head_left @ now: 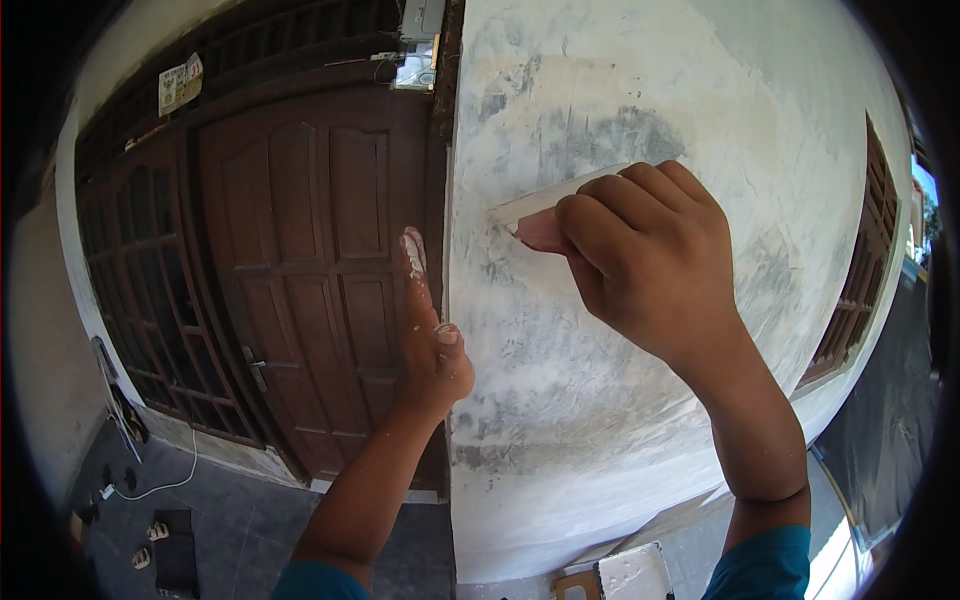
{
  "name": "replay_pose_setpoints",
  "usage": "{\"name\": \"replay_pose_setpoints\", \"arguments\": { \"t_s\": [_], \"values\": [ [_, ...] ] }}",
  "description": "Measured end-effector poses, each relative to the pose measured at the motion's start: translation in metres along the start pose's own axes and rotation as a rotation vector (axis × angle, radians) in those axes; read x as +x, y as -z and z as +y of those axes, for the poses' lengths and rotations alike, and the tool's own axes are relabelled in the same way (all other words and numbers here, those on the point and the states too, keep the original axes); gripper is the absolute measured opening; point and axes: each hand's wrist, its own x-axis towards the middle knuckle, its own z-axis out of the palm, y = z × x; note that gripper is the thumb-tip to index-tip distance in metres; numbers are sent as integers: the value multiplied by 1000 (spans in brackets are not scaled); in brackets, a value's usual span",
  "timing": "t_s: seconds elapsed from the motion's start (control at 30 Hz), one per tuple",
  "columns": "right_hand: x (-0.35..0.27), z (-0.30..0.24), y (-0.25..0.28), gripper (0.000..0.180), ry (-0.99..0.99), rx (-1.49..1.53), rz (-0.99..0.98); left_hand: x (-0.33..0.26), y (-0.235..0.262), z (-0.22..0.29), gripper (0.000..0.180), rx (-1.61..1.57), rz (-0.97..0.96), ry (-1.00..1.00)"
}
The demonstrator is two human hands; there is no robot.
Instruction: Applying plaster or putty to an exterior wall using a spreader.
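Observation:
My right hand (655, 255) grips a pale, flat putty spreader (540, 203) with its fingers wrapped over the top. The spreader lies tilted against the white wall (560, 400), which carries grey, patchy smears. The thumb is partly tucked under the tool, and much of the blade is hidden behind the fingers. At the wall's left corner my left hand (430, 345) is raised with its fingers pointing up and the thumb apart, holding nothing. White paste (413, 252) coats its fingers. From this angle I cannot tell whether that hand touches the corner.
Left of the corner stands a brown panelled door (305, 290) beside a barred window (140, 260). Below the wall lies a white, paste-smeared board (638, 575). Sandals (150, 540), a dark mat (175, 560) and a white cable (165, 488) lie on the floor. A slatted window (865, 260) is at right.

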Motion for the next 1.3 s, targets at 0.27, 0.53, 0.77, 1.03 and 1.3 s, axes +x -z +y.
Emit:
{"name": "replay_pose_setpoints", "arguments": {
  "t_s": [0.27,0.53,0.77,1.03,1.3],
  "values": [
    [124,38,38,27,-432,-143,-447,-1,-7,-1,97,-49,-15,-24],
    [-2,0,-1,10,-106,-2,-70,-15,11,5,97,-22,11,25],
    [67,50,22,10,-277,-177,-51,-3,-3,10,99,-41,8,-3],
    [1,-9,-5,17,-108,-66,-31,-2,0,2,101,-74,34,24],
    [75,27,-5,10,-293,-256,-45,-3,-8,2,103,-229,63,50]
  ]
}}
